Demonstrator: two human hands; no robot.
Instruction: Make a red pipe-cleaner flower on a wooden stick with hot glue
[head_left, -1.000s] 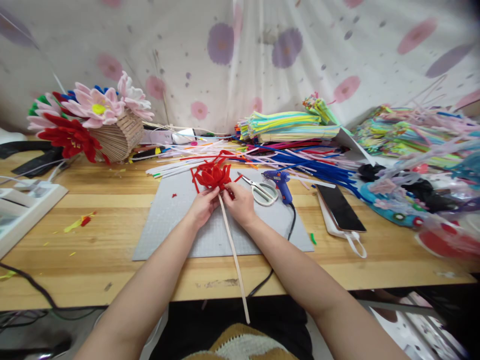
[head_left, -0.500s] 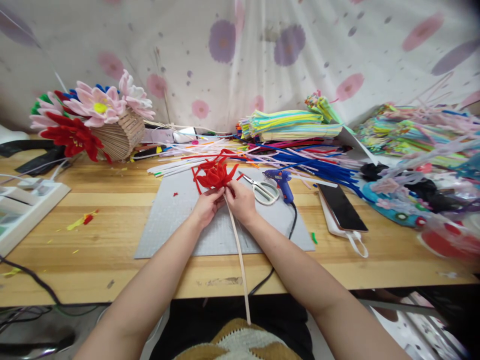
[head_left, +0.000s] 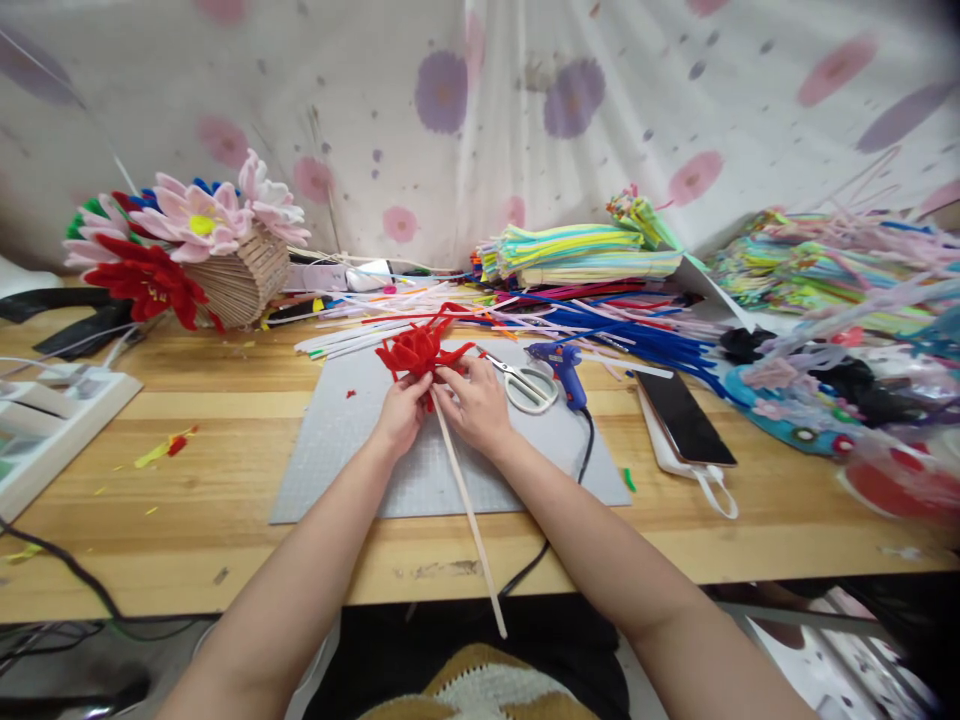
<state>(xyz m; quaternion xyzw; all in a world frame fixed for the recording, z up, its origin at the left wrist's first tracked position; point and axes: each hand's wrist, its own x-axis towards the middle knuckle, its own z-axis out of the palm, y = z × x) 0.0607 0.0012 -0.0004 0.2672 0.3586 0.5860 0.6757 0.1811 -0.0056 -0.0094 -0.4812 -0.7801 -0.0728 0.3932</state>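
Note:
A red fuzzy flower (head_left: 414,349) is held over the grey cutting mat (head_left: 330,450), its petals pointing away from me. My left hand (head_left: 403,408) pinches the flower's base from the left. On the right side of the base, my right hand (head_left: 476,403) has its thumb and fingers around a red petal and the top of the stem. A long pale stem (head_left: 471,515) runs from the base down past the table's front edge. White-handled scissors (head_left: 529,387) lie right of my right hand, beside a blue glue gun (head_left: 564,372).
Loose pipe cleaners (head_left: 637,335) and bundles (head_left: 574,250) lie along the back. A phone (head_left: 686,418) is at the right, with bagged items (head_left: 900,460) beyond. At the left are a basket of fuzzy flowers (head_left: 240,275) and a power strip (head_left: 64,430). The glue gun's black cord crosses the mat.
The flower has shifted slightly left and turned in my hands. The stem now slants more, its lower end further right. My right hand's fingers have moved up beside the petals.

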